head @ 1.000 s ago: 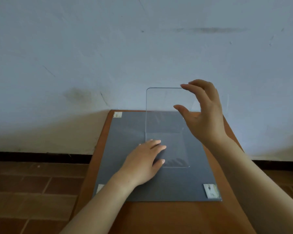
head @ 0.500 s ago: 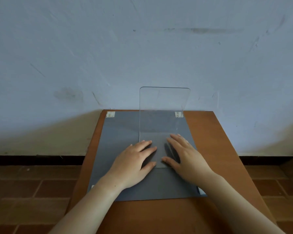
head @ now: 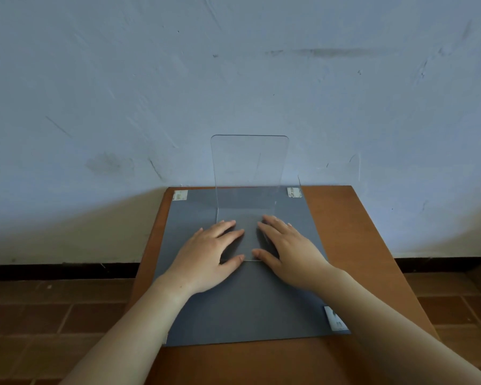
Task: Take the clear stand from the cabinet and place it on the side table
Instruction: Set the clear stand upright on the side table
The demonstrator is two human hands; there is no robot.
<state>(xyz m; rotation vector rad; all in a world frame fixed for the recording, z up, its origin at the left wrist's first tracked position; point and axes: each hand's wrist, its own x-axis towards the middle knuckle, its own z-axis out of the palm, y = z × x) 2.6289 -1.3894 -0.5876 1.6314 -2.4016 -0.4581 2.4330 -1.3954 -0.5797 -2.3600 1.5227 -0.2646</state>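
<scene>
The clear stand (head: pixel 249 168) is an L-shaped sheet of clear plastic. It stands upright on the grey mat (head: pixel 245 307) that covers the brown side table (head: pixel 350 234). Its upright panel rises in front of the wall, and its flat base lies on the mat between my hands. My left hand (head: pixel 206 259) lies flat on the left side of the base, fingers spread. My right hand (head: pixel 289 251) lies flat on the right side, fingers spread. Neither hand wraps around the stand.
The table stands against a pale blue wall (head: pixel 233 79). Taped corners (head: pixel 180 195) hold the mat down. A red-brown tiled floor (head: pixel 53 315) lies to the left and right of the table. A dark skirting strip (head: pixel 53 270) runs along the wall's foot.
My right hand left the top edge of the stand and came down flat onto its base beside my left hand. The view shifted slightly right; the stand looks centred.
</scene>
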